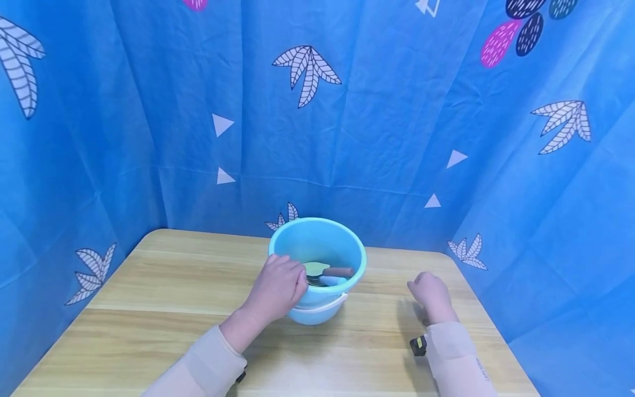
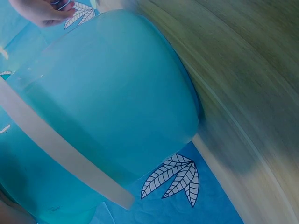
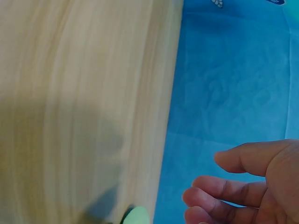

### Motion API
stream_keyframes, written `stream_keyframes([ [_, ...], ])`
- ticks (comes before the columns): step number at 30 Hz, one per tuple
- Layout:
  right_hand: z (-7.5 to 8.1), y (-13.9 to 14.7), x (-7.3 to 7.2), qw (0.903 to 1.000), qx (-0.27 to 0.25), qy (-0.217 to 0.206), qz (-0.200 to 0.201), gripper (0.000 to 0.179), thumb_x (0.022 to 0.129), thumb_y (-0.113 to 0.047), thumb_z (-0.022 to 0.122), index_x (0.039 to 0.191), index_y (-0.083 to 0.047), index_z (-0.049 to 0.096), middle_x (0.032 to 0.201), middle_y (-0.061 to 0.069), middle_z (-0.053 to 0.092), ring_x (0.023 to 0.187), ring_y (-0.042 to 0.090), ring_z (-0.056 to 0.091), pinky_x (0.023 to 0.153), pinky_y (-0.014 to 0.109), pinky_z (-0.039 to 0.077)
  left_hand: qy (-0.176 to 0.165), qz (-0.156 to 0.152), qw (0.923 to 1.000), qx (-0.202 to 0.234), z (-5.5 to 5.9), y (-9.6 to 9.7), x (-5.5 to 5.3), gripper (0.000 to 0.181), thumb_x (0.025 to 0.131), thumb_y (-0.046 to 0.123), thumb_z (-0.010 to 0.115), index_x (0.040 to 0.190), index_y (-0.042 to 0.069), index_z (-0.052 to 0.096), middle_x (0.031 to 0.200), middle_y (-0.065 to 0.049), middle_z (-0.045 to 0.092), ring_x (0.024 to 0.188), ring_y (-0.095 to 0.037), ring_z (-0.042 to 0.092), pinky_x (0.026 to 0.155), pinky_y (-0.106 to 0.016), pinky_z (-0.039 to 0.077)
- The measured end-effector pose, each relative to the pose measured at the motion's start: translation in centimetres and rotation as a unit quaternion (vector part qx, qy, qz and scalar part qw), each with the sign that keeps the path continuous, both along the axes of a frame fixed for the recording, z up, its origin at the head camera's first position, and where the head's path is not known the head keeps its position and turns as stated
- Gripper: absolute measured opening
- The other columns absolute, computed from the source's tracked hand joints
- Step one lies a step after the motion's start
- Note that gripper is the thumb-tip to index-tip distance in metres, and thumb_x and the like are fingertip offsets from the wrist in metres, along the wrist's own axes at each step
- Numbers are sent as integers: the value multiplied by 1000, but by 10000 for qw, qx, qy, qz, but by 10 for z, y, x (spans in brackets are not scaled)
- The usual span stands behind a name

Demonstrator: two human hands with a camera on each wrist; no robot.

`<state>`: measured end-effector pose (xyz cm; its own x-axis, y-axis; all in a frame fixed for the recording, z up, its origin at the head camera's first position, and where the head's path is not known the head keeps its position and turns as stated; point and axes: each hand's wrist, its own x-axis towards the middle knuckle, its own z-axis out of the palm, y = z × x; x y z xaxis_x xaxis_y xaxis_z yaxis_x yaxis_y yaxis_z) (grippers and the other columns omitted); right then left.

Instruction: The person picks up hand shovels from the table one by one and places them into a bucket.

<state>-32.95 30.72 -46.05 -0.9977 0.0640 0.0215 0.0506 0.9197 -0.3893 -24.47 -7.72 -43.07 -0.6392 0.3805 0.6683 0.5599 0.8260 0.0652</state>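
Note:
A light blue bucket (image 1: 317, 300) stands on the table, its white handle (image 1: 324, 305) hanging down the near side. My left hand (image 1: 275, 289) grips the bucket's near left rim. In the left wrist view the bucket wall (image 2: 117, 93) fills much of the picture. Inside lie a tool with a brown handle (image 1: 339, 272), a pale green piece (image 1: 316, 268) and a light blue piece (image 1: 333, 280), partly hidden by the rim and hand. My right hand (image 1: 430, 295) hovers over the table to the right, holding nothing; its fingers (image 3: 201, 198) bend loosely, apart from the thumb.
The wooden table (image 1: 163, 286) has blue patterned cloth (image 1: 307, 138) hanging behind it and at both sides. A small rounded green thing (image 3: 137, 216) shows at the bottom of the right wrist view, by the table edge. A black device (image 1: 418, 345) is on the right wrist.

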Motion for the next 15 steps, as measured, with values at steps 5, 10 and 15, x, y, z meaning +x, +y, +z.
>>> stream_keyframes([
  [5,-5,8,2,9995,-147,-240,-153,27,95,-22,52,75,-5,47,69,6,44,54,23,48,64,43,47,19,-22,10000,-24,1,0,0,26,95,22,46,69,23,49,63,13,40,68,-11,37,72,-32,34],
  [10,-8,14,6,9981,-375,-393,-301,26,99,-23,50,82,-4,46,68,11,52,45,24,58,72,47,52,-46,-14,10000,-49,2,0,0,26,95,22,48,69,23,49,63,13,41,68,-11,38,72,-32,35],
  [15,-11,16,13,9942,-748,-598,-492,25,102,-21,47,84,-3,49,58,12,56,47,26,62,60,41,53,-55,-8,10000,-45,1,0,0,26,95,21,49,69,23,49,63,13,40,68,-12,38,72,-32,35],
])
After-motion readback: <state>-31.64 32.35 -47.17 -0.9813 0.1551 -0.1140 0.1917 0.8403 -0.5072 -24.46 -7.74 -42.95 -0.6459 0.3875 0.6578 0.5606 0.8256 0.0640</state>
